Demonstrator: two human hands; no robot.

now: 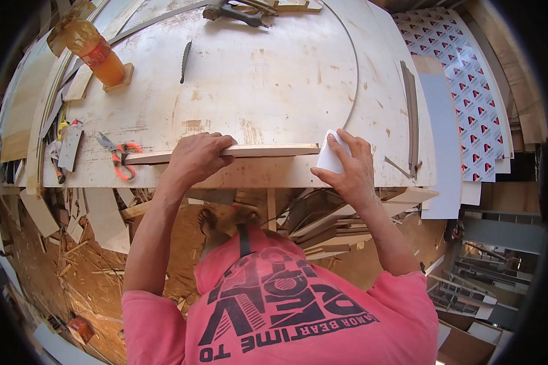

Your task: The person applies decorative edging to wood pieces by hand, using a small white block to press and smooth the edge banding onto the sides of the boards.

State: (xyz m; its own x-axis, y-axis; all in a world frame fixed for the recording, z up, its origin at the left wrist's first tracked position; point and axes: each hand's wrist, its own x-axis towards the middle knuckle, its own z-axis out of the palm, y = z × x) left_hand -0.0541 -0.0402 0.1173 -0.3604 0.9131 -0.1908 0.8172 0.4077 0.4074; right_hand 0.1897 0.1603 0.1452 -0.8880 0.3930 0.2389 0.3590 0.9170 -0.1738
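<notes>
My left hand (204,155) grips a long narrow wooden strip (274,148) along the near edge of the white worktable (256,73). Just beyond the strip's right end, my right hand (347,161) holds a small white block (329,149), fingers around it. Orange-handled scissors (126,159) lie by the strip's left end. A dark serrated blade (186,61) lies farther back on the tabletop, and a thin dark band (355,73) curves across it toward my right hand.
A plastic bottle of orange liquid (103,64) stands at back left; a dark-handled tool (237,15) lies at the back. Small tools (67,152) sit at left, dark strips (411,115) at right, sheets (438,140) beyond. Wood offcuts (103,216) litter the space below.
</notes>
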